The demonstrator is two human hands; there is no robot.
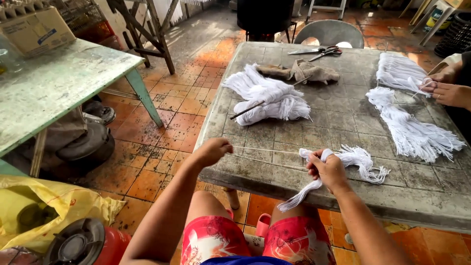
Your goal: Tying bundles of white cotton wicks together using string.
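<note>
My right hand (pixel 327 169) grips a bundle of white threads (pixel 354 159) at the near edge of a grey tiled table (pixel 343 118); loose ends hang down past the table edge and fan out to the right. My left hand (pixel 213 150) pinches a thin white string (pixel 267 150) pulled taut leftward from the bundle. Both hands are above the table's front edge, over my lap.
Tied white thread bundles (pixel 267 95) with a thin stick lie mid-table, more (pixel 409 125) at the right, where another person's hands (pixel 446 88) work. Scissors (pixel 316 50) and a brown cloth (pixel 304 72) lie at the back. A green table (pixel 64 83) stands left, a yellow bag (pixel 44 206) below.
</note>
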